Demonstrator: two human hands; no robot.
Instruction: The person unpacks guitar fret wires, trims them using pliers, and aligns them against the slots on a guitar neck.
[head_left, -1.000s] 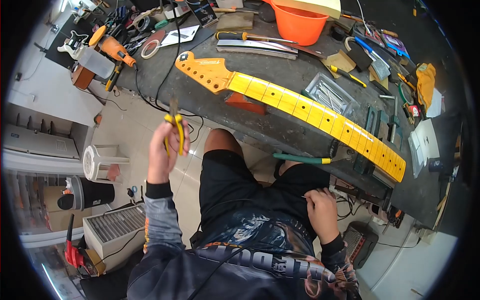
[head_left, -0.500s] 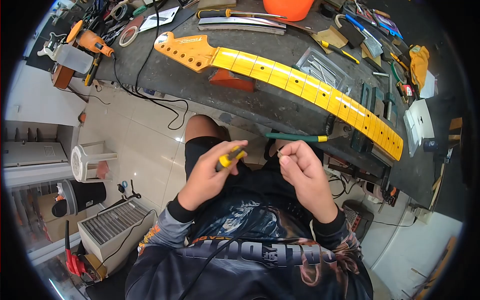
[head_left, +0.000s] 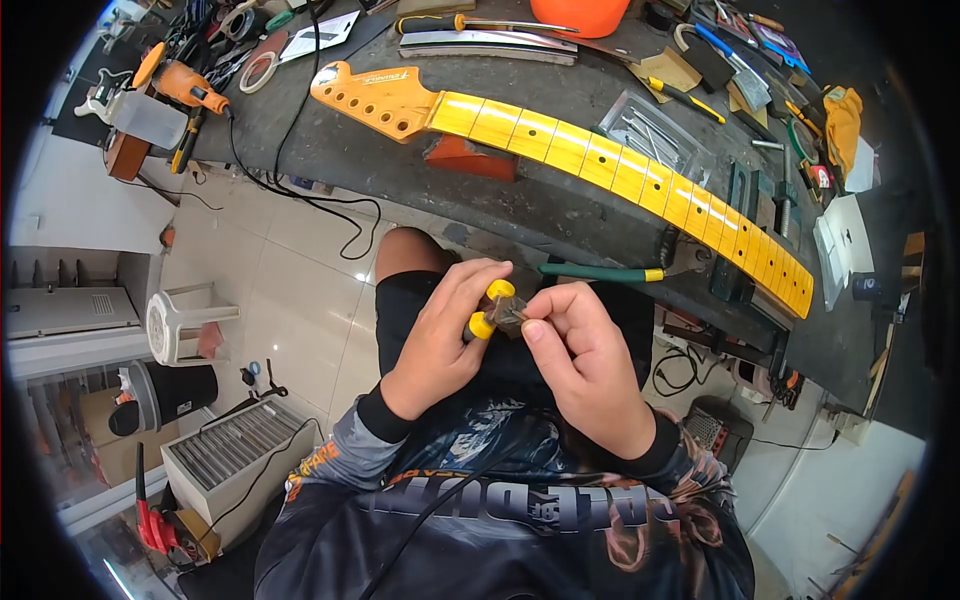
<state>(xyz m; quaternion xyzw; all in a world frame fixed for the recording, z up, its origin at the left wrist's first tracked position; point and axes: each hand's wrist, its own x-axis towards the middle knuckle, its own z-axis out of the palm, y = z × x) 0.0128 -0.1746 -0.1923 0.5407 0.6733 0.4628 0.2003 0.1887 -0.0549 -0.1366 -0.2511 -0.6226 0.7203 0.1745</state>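
Observation:
My left hand (head_left: 437,340) is closed round the yellow-and-black handles of small pliers (head_left: 482,323); their metal jaws point right, toward my other hand. My right hand (head_left: 592,365) has thumb and forefinger pinched on a tiny, thin metal piece (head_left: 523,316), at the plier jaws. Whether the jaws grip it I cannot tell. Both hands are above my lap. Beyond them a guitar neck (head_left: 568,152) with a glossy yellow fretboard lies across the bench, its headstock to the left. A red block (head_left: 470,160) sits beneath it near the headstock.
Green-handled pliers (head_left: 600,272) rest at the bench edge, just past my hands. A clear tray (head_left: 655,140) with metal rods, a screwdriver (head_left: 440,24), a yellow cutter knife (head_left: 687,100) and an orange sander (head_left: 180,82) lie on the dark bench (head_left: 370,130). A black cable hangs off the edge.
My hands have come together. The pliers in my left hand have turned and moved right, with their jaws now at the small piece, and my right hand has moved left.

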